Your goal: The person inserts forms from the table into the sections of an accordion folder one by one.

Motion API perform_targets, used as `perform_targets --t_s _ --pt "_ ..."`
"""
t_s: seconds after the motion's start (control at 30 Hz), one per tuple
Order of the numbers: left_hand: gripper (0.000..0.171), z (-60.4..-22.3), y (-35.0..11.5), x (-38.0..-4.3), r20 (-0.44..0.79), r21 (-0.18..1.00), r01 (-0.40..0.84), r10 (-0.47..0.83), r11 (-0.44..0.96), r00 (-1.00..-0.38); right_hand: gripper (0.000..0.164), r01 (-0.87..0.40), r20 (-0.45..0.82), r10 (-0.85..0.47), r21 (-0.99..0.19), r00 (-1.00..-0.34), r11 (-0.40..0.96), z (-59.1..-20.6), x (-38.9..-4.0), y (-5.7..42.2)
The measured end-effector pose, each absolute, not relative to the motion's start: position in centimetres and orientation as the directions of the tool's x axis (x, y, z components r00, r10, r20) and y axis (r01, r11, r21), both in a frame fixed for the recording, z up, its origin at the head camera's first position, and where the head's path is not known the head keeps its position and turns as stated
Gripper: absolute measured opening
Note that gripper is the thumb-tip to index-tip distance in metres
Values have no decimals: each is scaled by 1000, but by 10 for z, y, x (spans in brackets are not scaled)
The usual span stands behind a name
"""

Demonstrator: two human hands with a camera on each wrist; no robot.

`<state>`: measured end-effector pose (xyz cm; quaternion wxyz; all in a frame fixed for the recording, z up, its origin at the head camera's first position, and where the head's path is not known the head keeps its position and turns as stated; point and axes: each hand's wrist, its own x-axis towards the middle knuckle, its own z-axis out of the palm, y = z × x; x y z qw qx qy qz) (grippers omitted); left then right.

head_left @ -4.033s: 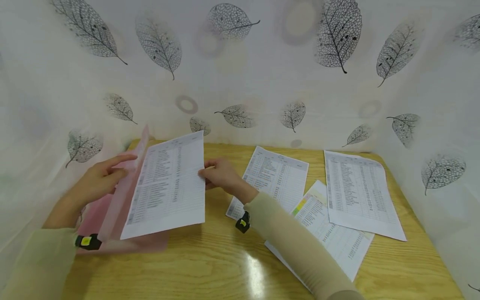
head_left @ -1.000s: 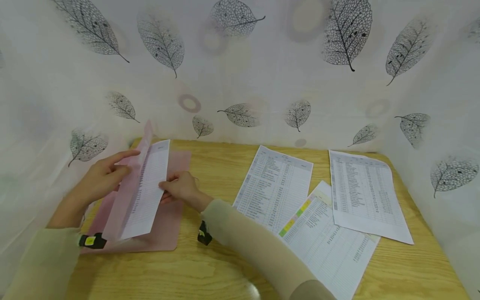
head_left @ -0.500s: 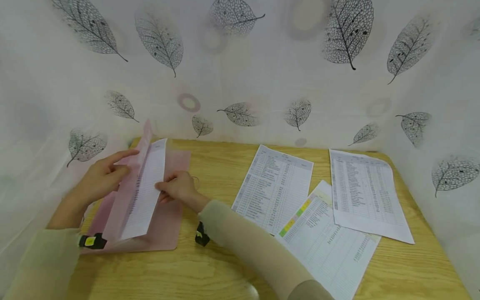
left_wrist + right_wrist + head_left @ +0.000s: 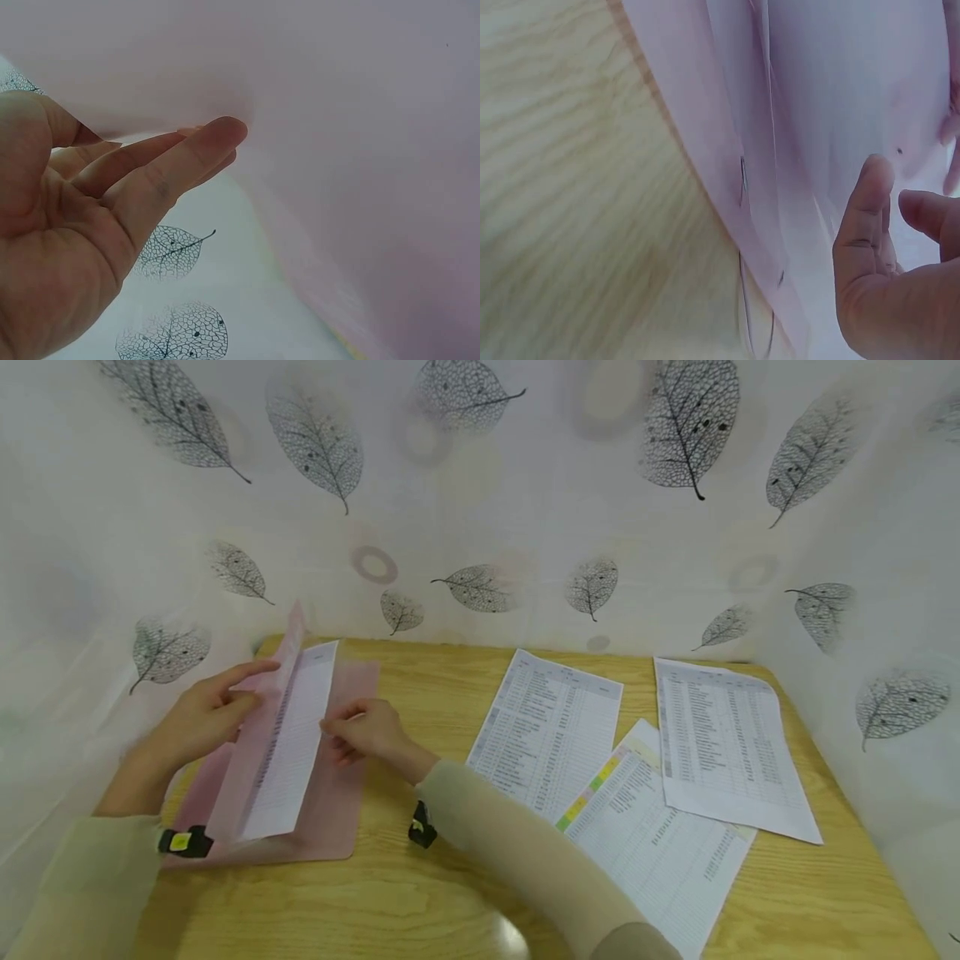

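Pink fldr point(image 4: 337, 810), cvr point(image 4: 250, 752) up | wht printed sht point(image 4: 296, 743) tilted | L grip point(image 4: 202, 722) pinches cvr | R grip point(image 4: 372, 728) parted

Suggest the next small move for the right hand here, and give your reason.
Probably the right hand should gently press the sheet flatter into the pink folder. The sheet appears tilted, partly hidden behind the folder's raised cover, which the left hand holds up. The right hand is near the sheet's edge and looks free, with a gap between thumb and finger.
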<state>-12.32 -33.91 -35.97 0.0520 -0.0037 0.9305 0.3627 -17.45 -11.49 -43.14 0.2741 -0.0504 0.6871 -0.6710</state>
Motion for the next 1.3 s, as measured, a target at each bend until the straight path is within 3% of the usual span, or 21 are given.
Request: perform_targets --t_s 0.13,0.53,0.93,1.3 --pt "54 -360 -340 -123 -102 681 -44 35 731 -994 10 266 -294 -446 -956 -846 127 -432 -182 -97" --pt "54 -363 -342 -122 -80 684 -29 35 729 -996 30 249 -293 -437 -956 -851 156 -425 -209 -7" --pt "53 -366 -340 -123 -80 675 -17 51 738 -996 32 294 -341 -295 -936 -893 192 -429 -224 74" --pt "55 -368 -339 -123 -94 696 -18 67 718 -993 45 318 -354 -182 -927 -918 197 -433 -233 147"
